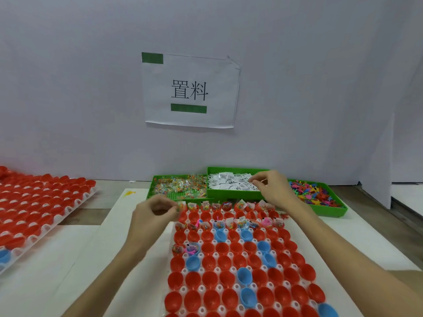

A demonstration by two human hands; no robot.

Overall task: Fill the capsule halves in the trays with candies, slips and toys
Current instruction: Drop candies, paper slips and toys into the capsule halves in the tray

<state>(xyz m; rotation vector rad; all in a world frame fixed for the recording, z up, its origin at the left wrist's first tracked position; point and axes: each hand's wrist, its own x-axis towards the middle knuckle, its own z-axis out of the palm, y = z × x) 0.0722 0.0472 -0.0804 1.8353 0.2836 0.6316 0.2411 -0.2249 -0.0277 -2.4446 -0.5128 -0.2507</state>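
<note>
Right hand [272, 186] over green slip tray [231, 195], fingers curled pinching slips [229, 183]; left hand [155, 210] curled at capsule tray [231, 255] far-left corner (contents blurred, can't tell); approx. two far rows filled

Work surface: wood-toned table [109, 191], abutting a pale wall. White paper sheets [80, 248] cover most of it. On the sheets, centre, stands the white capsule tray [229, 269]. Beyond that tray: three green bins [332, 210] in a row. Left of that tray: a second tray [75, 208] of red halves.
</note>
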